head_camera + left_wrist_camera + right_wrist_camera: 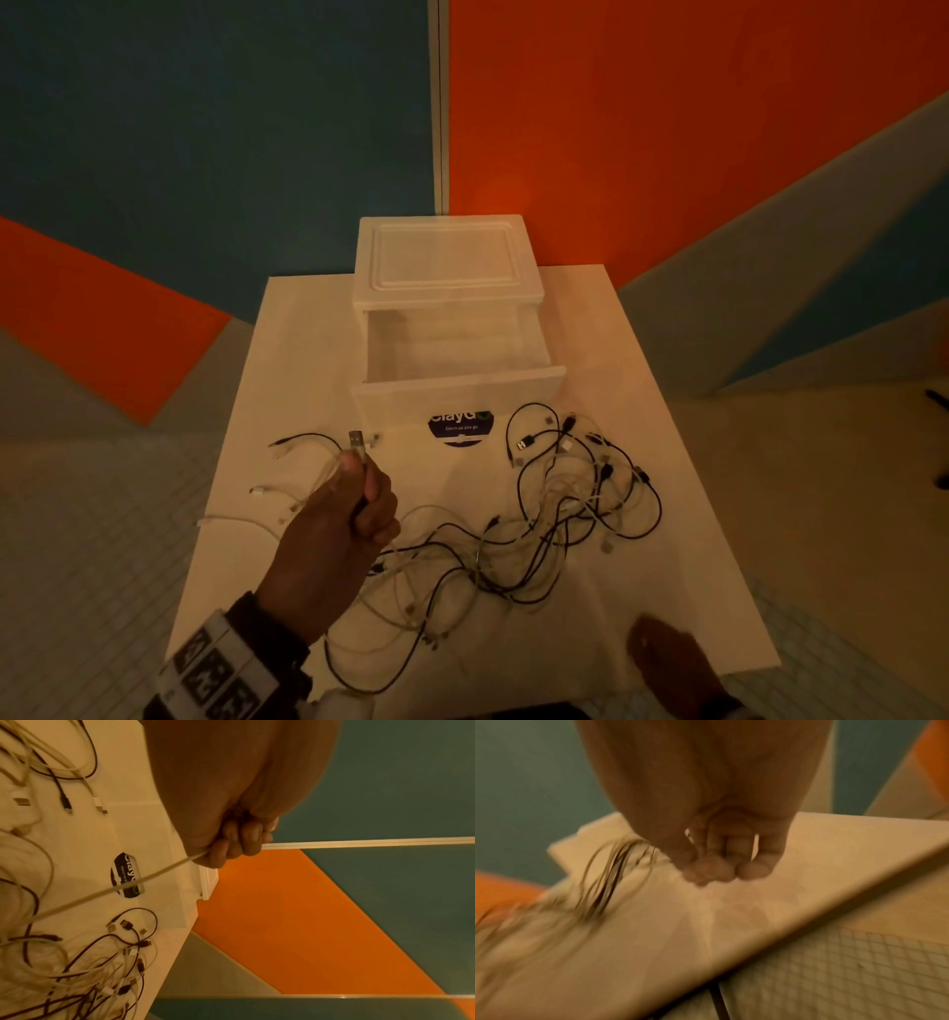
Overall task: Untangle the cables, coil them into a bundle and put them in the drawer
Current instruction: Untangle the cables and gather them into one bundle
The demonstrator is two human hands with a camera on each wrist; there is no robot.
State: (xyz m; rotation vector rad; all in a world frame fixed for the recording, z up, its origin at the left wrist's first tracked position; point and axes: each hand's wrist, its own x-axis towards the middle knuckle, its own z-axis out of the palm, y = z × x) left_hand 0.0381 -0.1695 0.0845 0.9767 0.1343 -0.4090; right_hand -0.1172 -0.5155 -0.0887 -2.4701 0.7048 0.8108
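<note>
A tangle of black and white cables (565, 509) lies spread over the white table (662, 421). My left hand (367, 506) is raised above the table's left half and grips a white cable (128, 884). That cable's USB plug (357, 443) sticks up out of the fist, and its other end runs down into the pile (102, 973). The white drawer (457, 360) stands pulled out of its unit (447, 257) at the back and looks empty. My right hand (667, 663) hovers over the table's front right corner. Its fingers (721, 870) are loosely curled and hold nothing; that view is blurred.
A dark round sticker (460, 426) sits on the table just in front of the drawer. A few loose cable ends (287, 447) lie at the left. The table edge and tiled floor (859, 973) are close under my right hand.
</note>
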